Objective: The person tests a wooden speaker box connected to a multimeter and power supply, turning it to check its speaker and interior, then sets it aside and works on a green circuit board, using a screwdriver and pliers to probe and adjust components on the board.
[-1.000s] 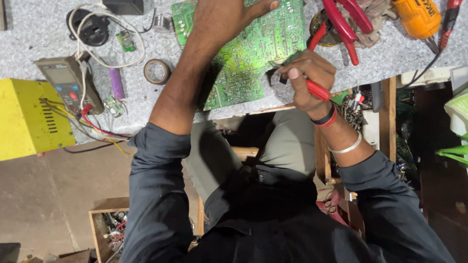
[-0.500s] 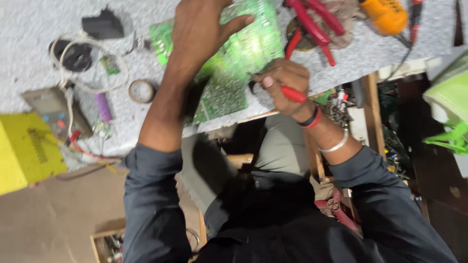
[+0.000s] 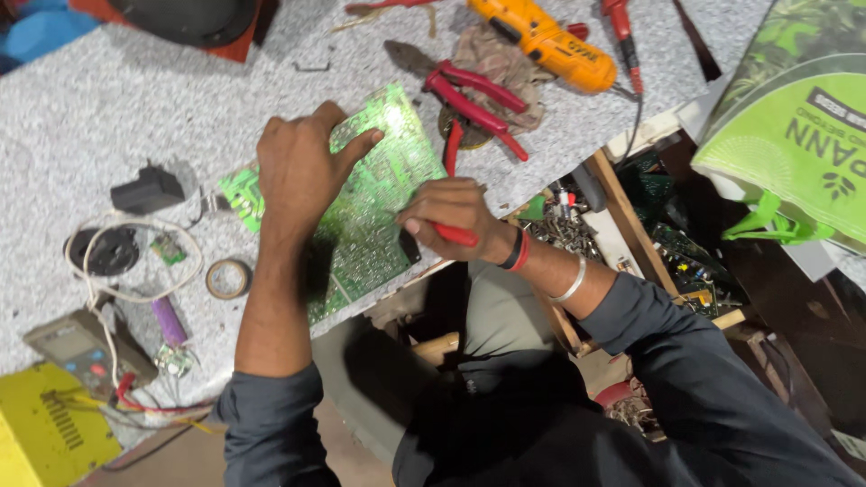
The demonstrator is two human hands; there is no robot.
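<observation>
- L hand (image 3: 302, 171): flat on the green circuit board (image 3: 370, 212), fingers spread, gripping nothing.
- Board lies on the speckled desk (image 3: 108, 126), near its front edge.
- R hand (image 3: 451, 216): fingers clenched on a red-handled tool (image 3: 456, 236), tip prob. at the board, hidden.
- Red pliers (image 3: 478, 95) beyond.
</observation>
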